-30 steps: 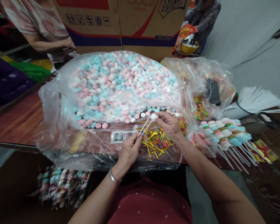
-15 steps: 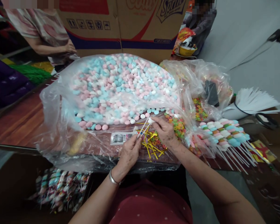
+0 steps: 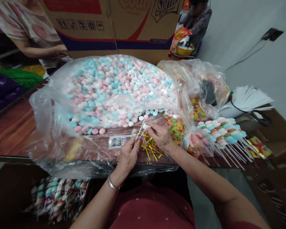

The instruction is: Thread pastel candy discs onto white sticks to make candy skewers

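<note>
My left hand is closed around the lower ends of two thin white sticks, which point up and away from me. Between the fingertips of my right hand is a white marshmallow, at the upper part of one stick; whether the stick has pierced it I cannot tell. Just beyond my hands, pink, blue and white marshmallows fill a large clear plastic bag and spill from its near edge. Gold twist ties lie below my fingers. Colourful ring-shaped candies are beside my right hand.
Finished marshmallow skewers lie at the right, before a container of white sticks. More wrapped skewers fill a box at lower left. A big cardboard box stands behind the bag. Two other people are at the back.
The whole view has shifted, so the table's things sit a little further left. My hands keep the same hold on the sticks and the white marshmallow.
</note>
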A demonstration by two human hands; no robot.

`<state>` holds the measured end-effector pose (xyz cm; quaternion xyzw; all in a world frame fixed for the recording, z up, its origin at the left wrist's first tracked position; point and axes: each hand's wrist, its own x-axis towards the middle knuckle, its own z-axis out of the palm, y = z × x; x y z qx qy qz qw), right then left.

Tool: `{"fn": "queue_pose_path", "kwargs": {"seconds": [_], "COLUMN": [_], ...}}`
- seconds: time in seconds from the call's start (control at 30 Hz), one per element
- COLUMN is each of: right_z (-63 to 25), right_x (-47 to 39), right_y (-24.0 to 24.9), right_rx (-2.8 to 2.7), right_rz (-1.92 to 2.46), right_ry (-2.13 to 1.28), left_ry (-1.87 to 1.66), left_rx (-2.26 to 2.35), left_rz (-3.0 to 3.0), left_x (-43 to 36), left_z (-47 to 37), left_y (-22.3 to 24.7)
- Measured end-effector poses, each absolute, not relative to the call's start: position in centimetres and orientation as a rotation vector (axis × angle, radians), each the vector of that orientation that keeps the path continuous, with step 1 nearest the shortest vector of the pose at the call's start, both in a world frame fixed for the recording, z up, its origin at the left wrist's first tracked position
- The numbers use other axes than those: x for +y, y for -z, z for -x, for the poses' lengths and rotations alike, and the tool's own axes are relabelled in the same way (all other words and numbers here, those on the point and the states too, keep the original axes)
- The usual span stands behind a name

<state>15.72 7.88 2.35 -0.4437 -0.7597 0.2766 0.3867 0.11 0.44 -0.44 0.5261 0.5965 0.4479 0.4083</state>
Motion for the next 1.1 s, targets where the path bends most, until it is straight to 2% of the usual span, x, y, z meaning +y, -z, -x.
{"fn": "queue_pose_path", "kwargs": {"seconds": [0.27,0.37,0.47,0.77,0.9,1.1], "right_z": [-15.9,-18.7,-21.0,-20.2,-21.1,-21.7], "right_x": [7.3,10.6,13.7,13.7,14.2,16.0], "right_y": [-3.5,-4.9,-5.6,-5.3,-4.6,-3.0], "right_rx": [-2.270,-2.282,-2.538,-2.824,-2.815,-2.744], "right_rz": [1.122,1.366,1.528,1.655,1.576,1.449], "right_ry": [-0.628,-0.372,-0.052,0.329,0.225,-0.286], "left_ry": [-1.160,-1.164,-1.173,-1.163,-1.151,-1.141], "left_rx": [1.513,1.488,1.471,1.467,1.476,1.453], "left_rz": [-1.315,-1.292,-1.284,-1.264,-1.270,-1.287], "left_x": [0.5,0.4,0.3,0.2,0.2,0.2], "left_z": [-0.2,-0.2,-0.1,0.2,0.3,0.3], "left_y": [-0.2,-0.2,-0.2,0.3,0.5,0.2]}}
